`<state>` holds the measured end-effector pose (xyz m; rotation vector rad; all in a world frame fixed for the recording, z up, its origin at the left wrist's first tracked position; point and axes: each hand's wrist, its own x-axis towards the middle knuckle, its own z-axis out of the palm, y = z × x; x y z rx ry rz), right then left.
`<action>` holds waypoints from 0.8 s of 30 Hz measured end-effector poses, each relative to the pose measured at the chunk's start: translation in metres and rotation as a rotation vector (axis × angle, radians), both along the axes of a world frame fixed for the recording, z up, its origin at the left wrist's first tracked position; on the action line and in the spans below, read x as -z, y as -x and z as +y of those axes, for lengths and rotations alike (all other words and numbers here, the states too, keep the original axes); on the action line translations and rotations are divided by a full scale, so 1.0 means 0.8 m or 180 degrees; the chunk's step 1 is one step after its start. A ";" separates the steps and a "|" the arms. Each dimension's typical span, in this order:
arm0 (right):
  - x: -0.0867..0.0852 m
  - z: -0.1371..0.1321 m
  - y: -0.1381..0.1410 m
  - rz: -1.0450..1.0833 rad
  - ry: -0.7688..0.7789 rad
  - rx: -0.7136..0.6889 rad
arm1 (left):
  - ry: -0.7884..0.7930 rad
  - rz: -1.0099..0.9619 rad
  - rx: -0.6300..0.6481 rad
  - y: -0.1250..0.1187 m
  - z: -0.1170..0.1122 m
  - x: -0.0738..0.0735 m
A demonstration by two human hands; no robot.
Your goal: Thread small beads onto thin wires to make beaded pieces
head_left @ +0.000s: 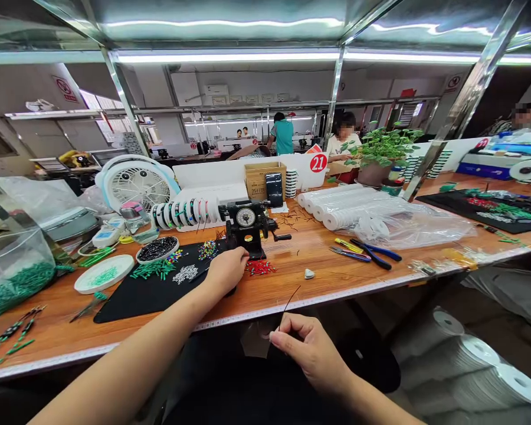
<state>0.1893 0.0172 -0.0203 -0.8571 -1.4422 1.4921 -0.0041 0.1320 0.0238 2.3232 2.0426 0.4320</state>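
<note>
At the workbench edge (336, 293), pinch the thin wire (289, 307) steady in your nearly closed right hand (310, 354); your left hand's (226, 271) grip by the hand winder (246, 227) is unclear.

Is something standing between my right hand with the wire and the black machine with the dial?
Nothing tall blocks the way. The right hand holds the wire below the table edge. Ahead, only a small red pile lies flat in front of the machine, with the left hand beside it.
</note>
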 end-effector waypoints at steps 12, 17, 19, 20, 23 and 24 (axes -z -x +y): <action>0.002 -0.005 -0.007 -0.0235 0.0004 -0.0088 | 0.0114 -0.0096 -0.0005 -0.018 0.027 0.003; 0.005 -0.004 -0.005 -0.0253 -0.0015 -0.0091 | -0.0240 -0.0818 0.0158 -0.016 0.015 -0.003; 0.006 -0.004 -0.004 -0.0225 -0.0012 -0.0080 | -0.0393 -0.1204 0.0207 -0.013 0.007 -0.007; 0.006 -0.005 -0.004 -0.0216 -0.0014 -0.0068 | -0.0458 -0.1395 0.0203 -0.012 0.004 -0.009; 0.004 -0.006 -0.002 -0.0242 -0.0027 -0.0047 | -0.0641 -0.1912 0.0088 -0.003 -0.003 -0.018; 0.003 -0.006 -0.002 -0.0251 -0.0027 -0.0050 | -0.0681 -0.2065 0.0034 0.000 -0.004 -0.022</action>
